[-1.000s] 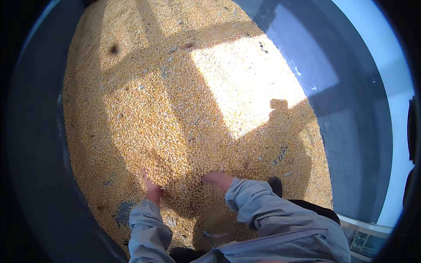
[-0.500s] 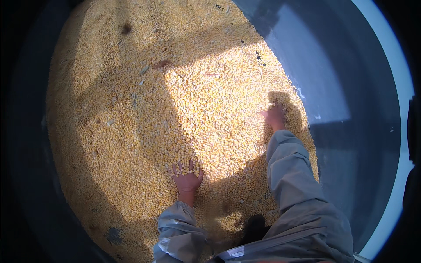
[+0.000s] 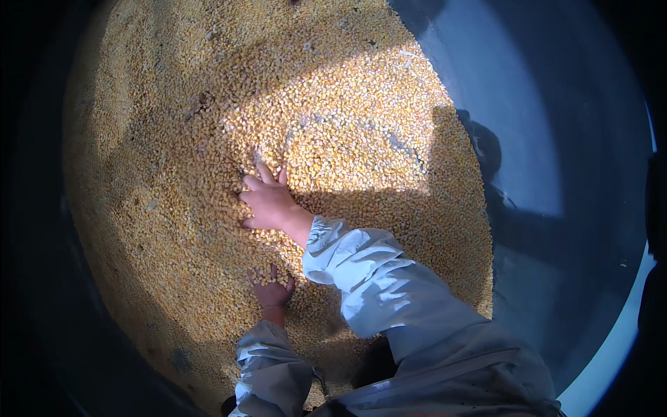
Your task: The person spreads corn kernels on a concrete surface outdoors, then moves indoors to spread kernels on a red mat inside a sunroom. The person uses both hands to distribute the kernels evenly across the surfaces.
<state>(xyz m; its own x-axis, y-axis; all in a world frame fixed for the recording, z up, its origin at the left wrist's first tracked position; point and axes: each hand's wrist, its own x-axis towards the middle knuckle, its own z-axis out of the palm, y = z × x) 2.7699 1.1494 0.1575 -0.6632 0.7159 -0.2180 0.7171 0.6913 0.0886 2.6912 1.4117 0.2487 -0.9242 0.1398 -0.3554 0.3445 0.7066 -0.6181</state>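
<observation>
A deep layer of loose yellow corn kernels spreads under both my hands. My right hand presses into the kernels near the middle, fingers spread, with the fingertips partly sunk in. Just below it and nearer to me, my left hand lies palm down with fingers apart, kernels scattered over the fingers. Neither hand closes on anything I can see. Both forearms are in loose grey sleeves.
A large round dark container wall curves around the corn, with its pale rim at the right. Bits of chaff lie among the kernels. Sunlight and hard shadows cross the surface. Something dark shows between my arms.
My right hand has swept leftward from beside the right wall to the middle, leaving a faint curved furrow in the corn. My left hand has shifted slightly left and nearer to me.
</observation>
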